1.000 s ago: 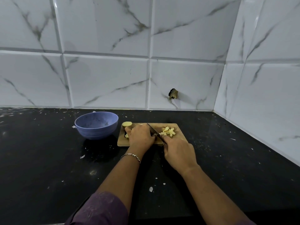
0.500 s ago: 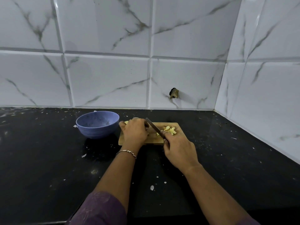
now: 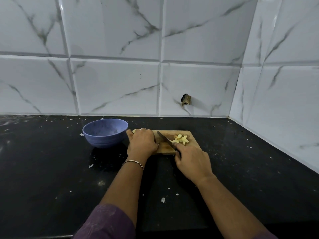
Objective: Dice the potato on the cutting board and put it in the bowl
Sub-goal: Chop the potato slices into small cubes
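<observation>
The fingers of the left hand (image 3: 141,144) are curling down, pressed together, over the potato (image 3: 135,130). It is lying at the left end of the board (image 3: 164,150), almost wholly hidden under the palm, with only a pale end peeking out past the knuckles on the bowl's side. The right hand (image 3: 192,161) is wrapping its fingers round the handle of the knife (image 3: 165,138), thumb lying along the near side. The blade is slanting up and to the left over the bare wood between the two hands; whether its edge is touching the board, I cannot tell. Just right of the blade, a small heap of dice (image 3: 180,139) is sitting on the board's right half, right beside the right hand's knuckles. A thin bracelet (image 3: 133,162) is circling the left wrist, and a purple sleeve (image 3: 105,221) is covering that arm further back. The blue bowl (image 3: 103,141) is standing just left of the board, with nothing from the potato showing inside. All of it is resting on a black, speckled counter (image 3: 51,169) against white marbled tiles (image 3: 112,83).
</observation>
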Action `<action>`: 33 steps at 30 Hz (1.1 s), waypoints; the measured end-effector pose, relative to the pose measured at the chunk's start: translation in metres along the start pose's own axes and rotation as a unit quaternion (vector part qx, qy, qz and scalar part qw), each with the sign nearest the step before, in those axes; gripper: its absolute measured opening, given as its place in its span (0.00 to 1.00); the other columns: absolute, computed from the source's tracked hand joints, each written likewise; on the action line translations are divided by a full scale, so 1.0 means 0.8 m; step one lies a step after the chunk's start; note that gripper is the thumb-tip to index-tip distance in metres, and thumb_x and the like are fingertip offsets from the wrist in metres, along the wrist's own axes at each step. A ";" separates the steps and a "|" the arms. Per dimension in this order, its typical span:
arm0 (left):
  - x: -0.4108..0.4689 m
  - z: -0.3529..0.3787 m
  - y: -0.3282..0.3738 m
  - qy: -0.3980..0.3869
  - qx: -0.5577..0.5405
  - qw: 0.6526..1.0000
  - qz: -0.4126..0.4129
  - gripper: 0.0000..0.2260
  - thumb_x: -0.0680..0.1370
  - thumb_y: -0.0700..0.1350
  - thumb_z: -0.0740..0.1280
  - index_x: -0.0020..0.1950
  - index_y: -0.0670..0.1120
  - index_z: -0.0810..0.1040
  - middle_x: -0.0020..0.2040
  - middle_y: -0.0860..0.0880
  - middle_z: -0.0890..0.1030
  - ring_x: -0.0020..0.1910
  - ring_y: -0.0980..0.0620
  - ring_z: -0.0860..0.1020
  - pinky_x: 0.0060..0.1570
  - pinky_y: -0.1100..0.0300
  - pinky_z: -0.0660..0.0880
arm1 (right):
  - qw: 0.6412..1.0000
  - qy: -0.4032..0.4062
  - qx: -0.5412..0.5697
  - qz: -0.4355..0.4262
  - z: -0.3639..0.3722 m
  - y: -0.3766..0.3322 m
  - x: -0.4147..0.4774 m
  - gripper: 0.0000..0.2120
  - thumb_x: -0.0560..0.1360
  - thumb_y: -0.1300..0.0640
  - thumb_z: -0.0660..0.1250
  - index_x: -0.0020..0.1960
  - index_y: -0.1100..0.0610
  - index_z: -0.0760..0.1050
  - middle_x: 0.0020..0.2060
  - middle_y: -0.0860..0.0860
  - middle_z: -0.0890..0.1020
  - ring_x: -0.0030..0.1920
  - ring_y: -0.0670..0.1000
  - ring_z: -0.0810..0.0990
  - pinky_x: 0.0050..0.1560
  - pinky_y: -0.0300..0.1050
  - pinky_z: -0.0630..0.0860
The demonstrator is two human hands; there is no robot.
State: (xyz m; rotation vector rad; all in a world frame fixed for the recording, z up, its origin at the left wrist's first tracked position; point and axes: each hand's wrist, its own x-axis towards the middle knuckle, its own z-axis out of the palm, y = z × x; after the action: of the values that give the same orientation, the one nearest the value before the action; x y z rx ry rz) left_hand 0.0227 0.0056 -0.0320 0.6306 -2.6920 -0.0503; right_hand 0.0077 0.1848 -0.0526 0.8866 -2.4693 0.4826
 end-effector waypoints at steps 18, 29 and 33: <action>-0.002 0.014 0.028 0.023 -0.010 0.999 0.033 0.11 0.78 0.48 0.62 0.56 0.50 0.80 0.55 0.50 0.81 0.58 0.47 0.76 0.63 0.43 0.59 | 1.000 -0.008 0.025 0.004 -0.002 -0.002 0.000 0.18 0.82 0.50 0.60 0.72 0.44 0.71 0.54 0.45 0.80 0.45 0.42 0.73 0.42 0.32 0.64; -0.005 0.013 0.029 0.029 -0.024 0.999 0.028 0.10 0.78 0.46 0.62 0.53 0.50 0.81 0.53 0.50 0.81 0.57 0.47 0.75 0.62 0.45 0.58 | 0.998 -0.052 0.045 0.009 0.005 0.001 0.005 0.19 0.83 0.51 0.59 0.73 0.44 0.69 0.48 0.46 0.82 0.40 0.43 0.75 0.42 0.38 0.72; -0.005 0.012 0.030 0.026 -0.018 0.999 0.031 0.10 0.79 0.46 0.61 0.55 0.50 0.81 0.54 0.49 0.80 0.58 0.47 0.74 0.63 0.46 0.58 | 0.998 -0.048 0.030 0.003 0.005 0.000 0.005 0.19 0.83 0.51 0.58 0.73 0.44 0.69 0.49 0.46 0.82 0.41 0.43 0.74 0.42 0.37 0.71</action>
State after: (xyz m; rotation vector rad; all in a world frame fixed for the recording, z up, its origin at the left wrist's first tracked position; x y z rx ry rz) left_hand 0.0128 0.0283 -0.0393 0.5296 -2.6529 -0.0639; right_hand 0.0039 0.1810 -0.0540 0.9476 -2.5568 0.5297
